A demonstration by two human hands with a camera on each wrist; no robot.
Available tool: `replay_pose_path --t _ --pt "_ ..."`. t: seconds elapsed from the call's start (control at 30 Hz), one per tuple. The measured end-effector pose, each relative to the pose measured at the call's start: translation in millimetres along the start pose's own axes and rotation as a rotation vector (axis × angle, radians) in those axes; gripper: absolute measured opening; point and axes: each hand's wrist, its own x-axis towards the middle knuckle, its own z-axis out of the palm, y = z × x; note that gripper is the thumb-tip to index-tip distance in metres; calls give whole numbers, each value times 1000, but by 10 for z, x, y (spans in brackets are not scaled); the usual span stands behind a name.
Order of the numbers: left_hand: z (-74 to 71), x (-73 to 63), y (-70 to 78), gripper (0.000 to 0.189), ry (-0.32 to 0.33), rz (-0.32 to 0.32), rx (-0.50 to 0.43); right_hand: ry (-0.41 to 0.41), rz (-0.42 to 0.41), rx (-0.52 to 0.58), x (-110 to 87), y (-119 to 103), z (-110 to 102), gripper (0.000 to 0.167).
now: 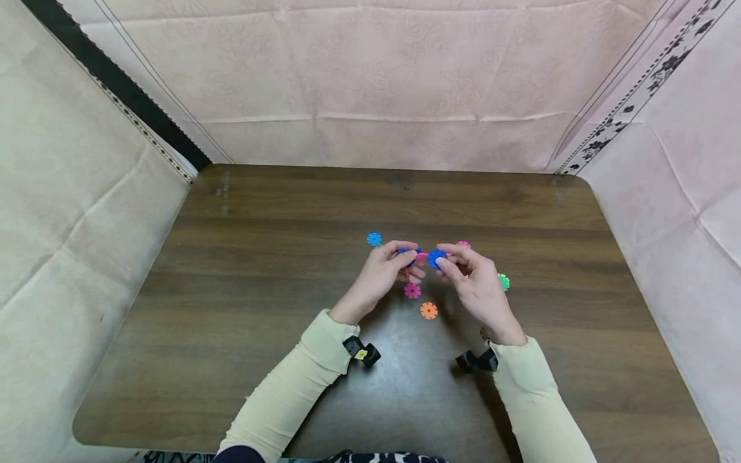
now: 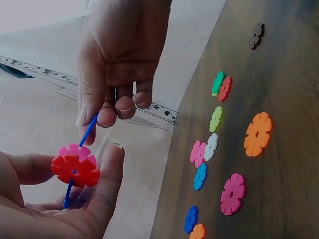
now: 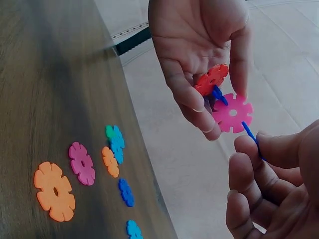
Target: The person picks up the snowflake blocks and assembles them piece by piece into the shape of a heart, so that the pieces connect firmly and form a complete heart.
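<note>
My left hand (image 1: 382, 273) pinches a small joined cluster of slotted, flower-shaped plastic discs. A red disc (image 2: 76, 171), a pink disc (image 3: 233, 113) and a blue disc (image 3: 219, 95) make up the cluster. Between thumb and fingers, my right hand (image 1: 480, 286) pinches another blue disc (image 1: 437, 259), seen edge-on in both wrist views. Its edge meets the rim of the pink disc; how deep it sits in a slot I cannot tell. Both hands are raised above the table, close together. In the head view, fingers partly cover the cluster.
Loose discs lie on the brown wooden table (image 1: 260, 334). Nearest the hands are an orange disc (image 1: 429, 310), a dark pink disc (image 1: 412, 291), a light blue disc (image 1: 374, 239) and a green disc (image 1: 504, 281). Pale cloth (image 1: 370, 83) hangs around the table's back and sides.
</note>
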Motion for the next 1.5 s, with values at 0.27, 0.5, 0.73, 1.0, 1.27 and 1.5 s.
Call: replay_pose_path --t 0.27,0.5,0.73,1.0,1.27,1.5 --pt "17 14 -6 35 -14 -13 23 19 -41 -10 29 36 9 34" --pt "31 10 -3 32 -36 -21 63 14 -28 -23 28 33 20 30" --pt "41 -4 4 30 -61 -16 90 14 -64 -85 23 38 37 29" --pt "47 -24 23 31 -84 -3 119 20 -99 -164 26 8 48 26" --pt "48 -50 35 32 -75 21 165 10 -56 -211 22 -48 63 29" --pt "62 -70 9 31 -70 33 161 -30 -23 -223 19 -59 50 32"
